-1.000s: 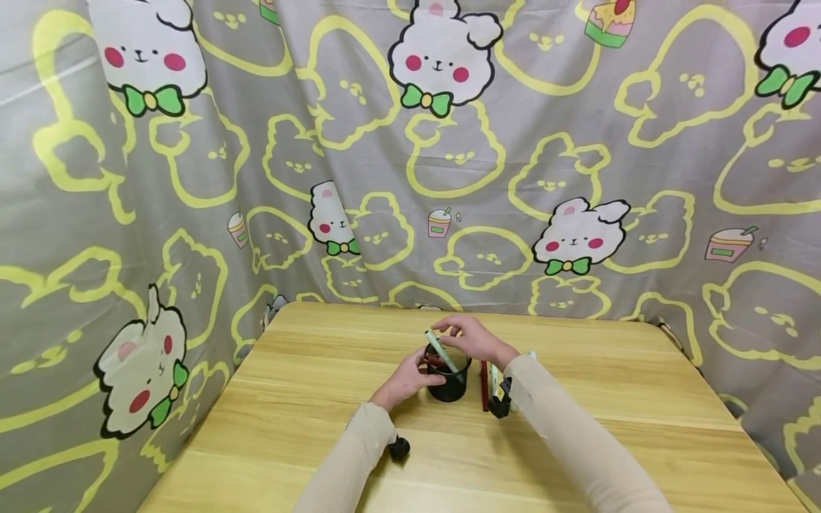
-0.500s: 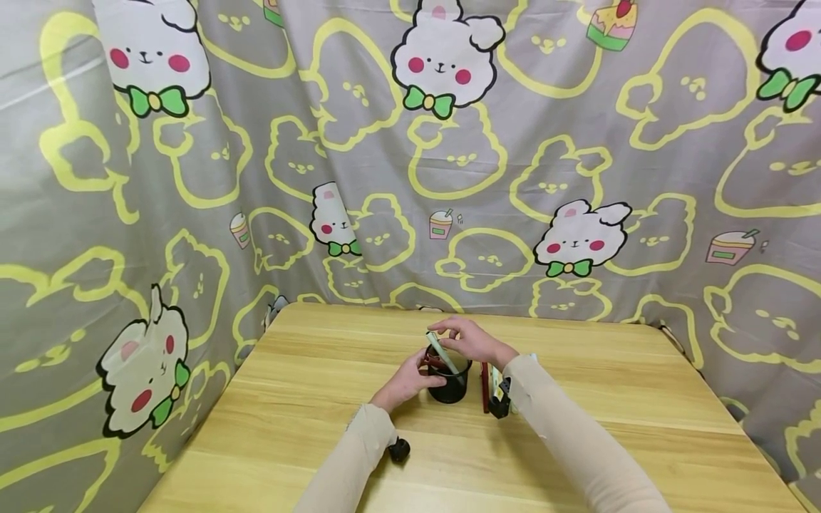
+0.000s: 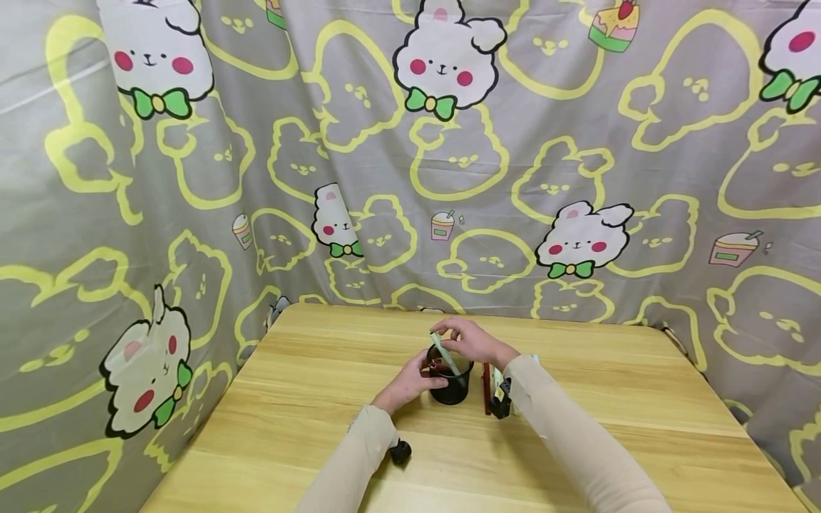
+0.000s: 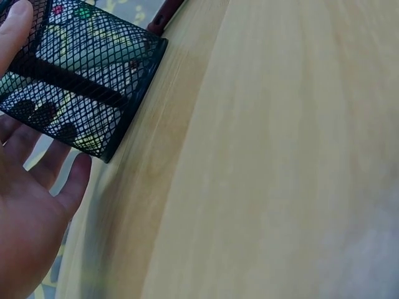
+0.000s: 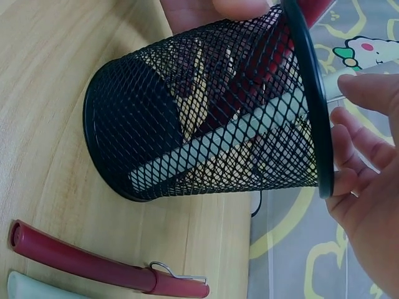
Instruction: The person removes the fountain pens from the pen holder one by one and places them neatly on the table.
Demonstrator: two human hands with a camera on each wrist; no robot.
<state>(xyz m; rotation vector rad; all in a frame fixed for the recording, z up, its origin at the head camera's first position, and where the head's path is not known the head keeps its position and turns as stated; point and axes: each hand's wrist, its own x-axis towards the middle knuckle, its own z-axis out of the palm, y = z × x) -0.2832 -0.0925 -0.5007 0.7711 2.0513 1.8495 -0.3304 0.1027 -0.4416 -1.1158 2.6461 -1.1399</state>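
Barely changing over the last second: gripping the cup [image 3: 451, 392] with the left hand [image 3: 408, 382], pinching the pale pen [image 3: 447, 358], slanted inside, with the right hand [image 3: 473, 341]; likely still adjusting.

Reaches forward and inward with left arm [image 3: 349, 459] and right arm [image 3: 580, 434], in pale sleeves [image 3: 545, 395] ending near the wrists [image 3: 383, 400]. Sets the left hand [image 3: 407, 385] lower, rounded into a grip, with thumb [image 4: 14, 28] spread opposite the fingers [image 4: 53, 163], little finger [image 4: 78, 180] lowest. Holds the right hand [image 3: 471, 340] higher, back of the hand uppermost, with fingers bent in a pinch.
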